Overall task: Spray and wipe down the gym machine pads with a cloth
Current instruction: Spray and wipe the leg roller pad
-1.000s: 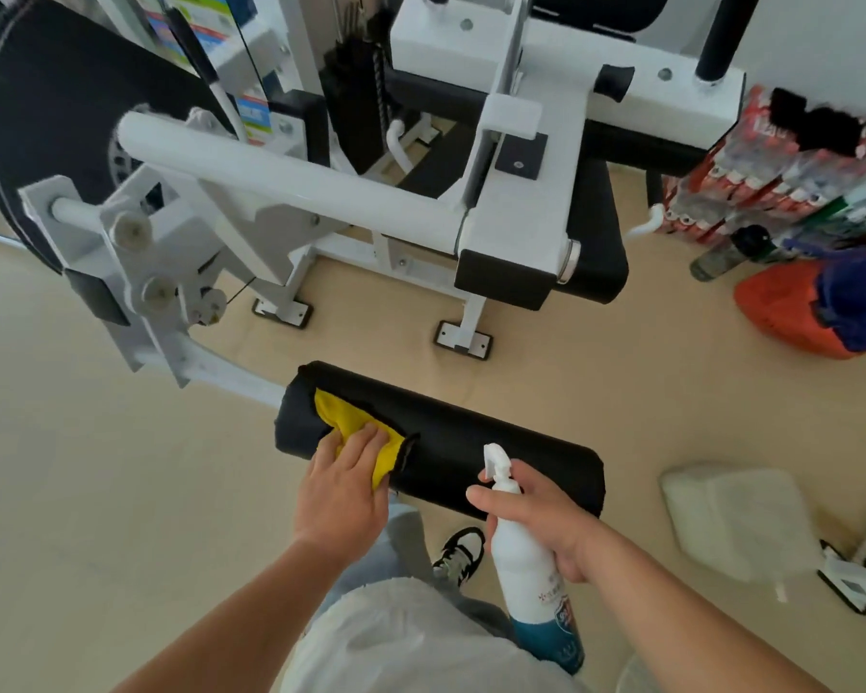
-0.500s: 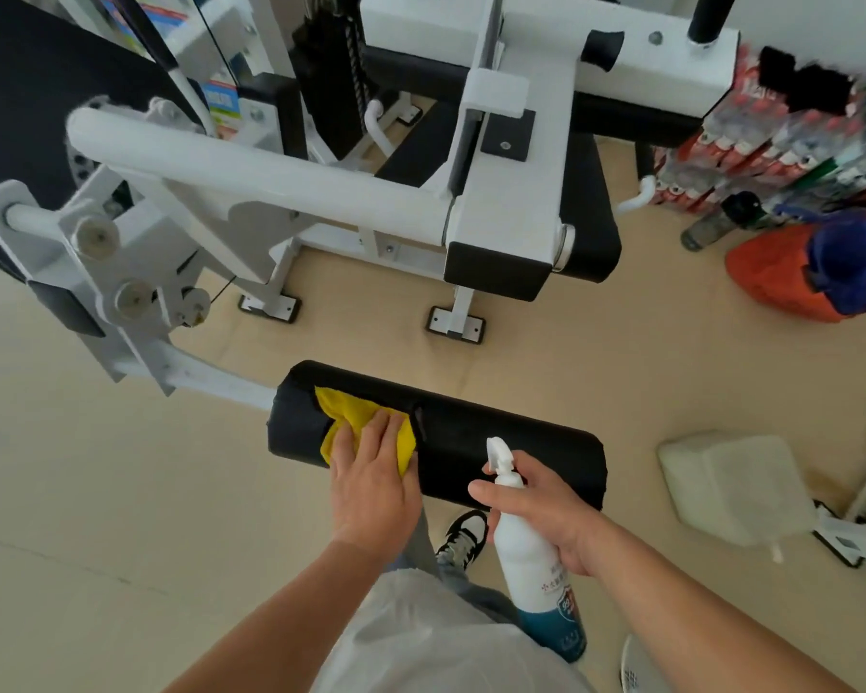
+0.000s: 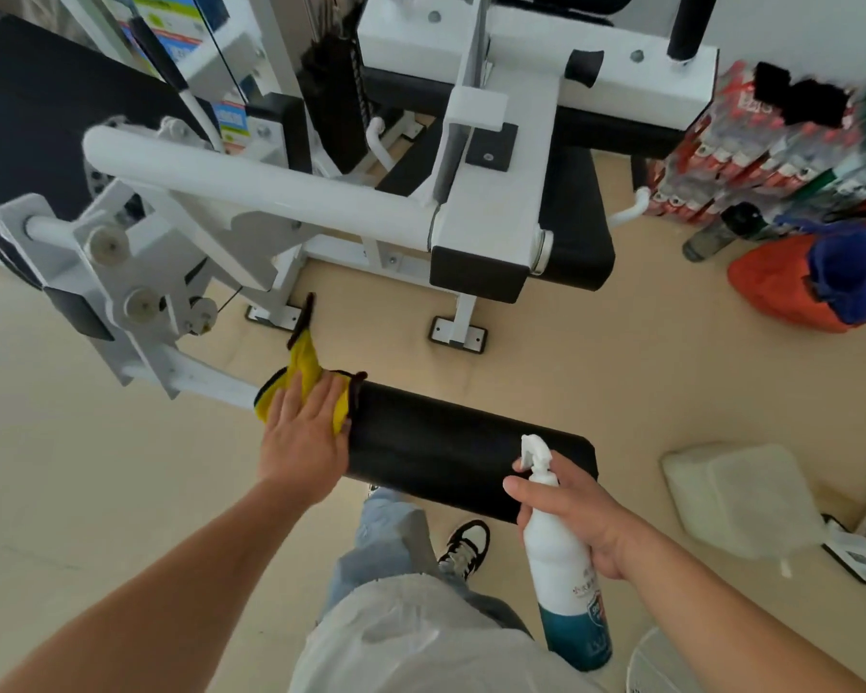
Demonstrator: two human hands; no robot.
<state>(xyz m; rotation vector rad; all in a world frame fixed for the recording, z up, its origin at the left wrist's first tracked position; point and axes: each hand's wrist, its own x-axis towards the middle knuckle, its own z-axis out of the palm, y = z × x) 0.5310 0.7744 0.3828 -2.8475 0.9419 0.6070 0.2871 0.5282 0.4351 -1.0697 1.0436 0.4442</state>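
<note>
Black cylindrical vinyl roller pad (image 3: 451,452) lies crosswise in front of my legs. Its long axis runs from my left, where it joins the white steel lever arm (image 3: 196,377), over to my right. My left hand (image 3: 303,432) presses the yellow microfibre cloth (image 3: 303,365) flat on the pad's left end, fingers straight and close together. My right hand (image 3: 576,517) is curled round the white spray bottle (image 3: 561,557), nozzle just beside the pad's right end. The bare length stretches rightward from the cloth, so I judge the next stroke runs along that axis toward the bottle, and my left hand is nearer for it.
</note>
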